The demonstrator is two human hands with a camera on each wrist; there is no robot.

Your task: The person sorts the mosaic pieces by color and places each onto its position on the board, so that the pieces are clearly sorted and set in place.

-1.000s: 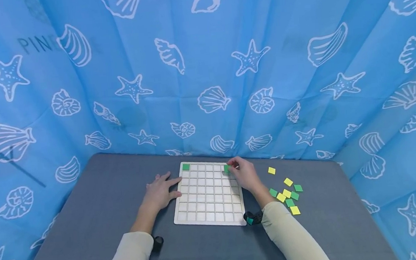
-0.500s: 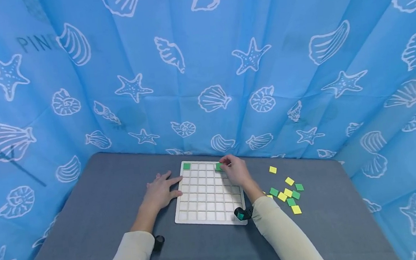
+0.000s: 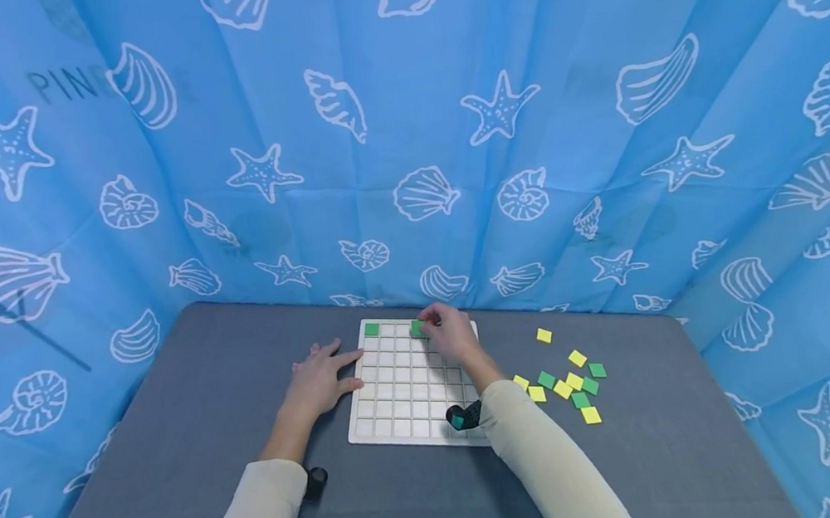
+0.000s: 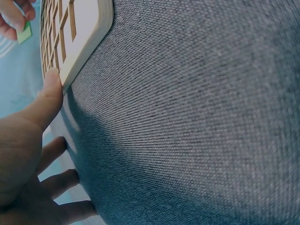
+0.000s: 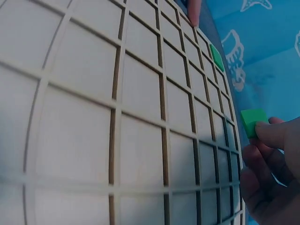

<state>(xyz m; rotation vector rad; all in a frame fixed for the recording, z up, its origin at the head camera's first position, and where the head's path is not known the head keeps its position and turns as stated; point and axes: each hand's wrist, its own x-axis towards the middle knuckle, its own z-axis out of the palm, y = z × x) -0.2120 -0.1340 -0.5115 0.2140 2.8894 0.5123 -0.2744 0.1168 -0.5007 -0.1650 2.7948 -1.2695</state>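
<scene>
A pale wooden grid board [image 3: 396, 390] lies on the grey table. One green square tile [image 3: 372, 330] sits in its far left corner cell, also in sight in the right wrist view. My right hand [image 3: 452, 335] pinches a second green tile [image 5: 253, 121] between thumb and fingers, held over the board's far row. Along the board's left edge rests my left hand [image 3: 318, 383], thumb and a finger touching the rim, the fingers spread and fairly straight. In the left wrist view the thumb [image 4: 49, 96] touches the board's edge.
To the right of the board lie several loose yellow tiles [image 3: 591, 415] and green tiles [image 3: 597, 370]. A blue shell-print curtain [image 3: 387, 128] hangs behind and beside the grey table [image 3: 178, 448]. Each wrist bears a dark camera, the right one [image 3: 463, 416] above the board.
My right hand has moved left along the board's far row with the green tile still pinched. The left hand stays at the board's left edge.
</scene>
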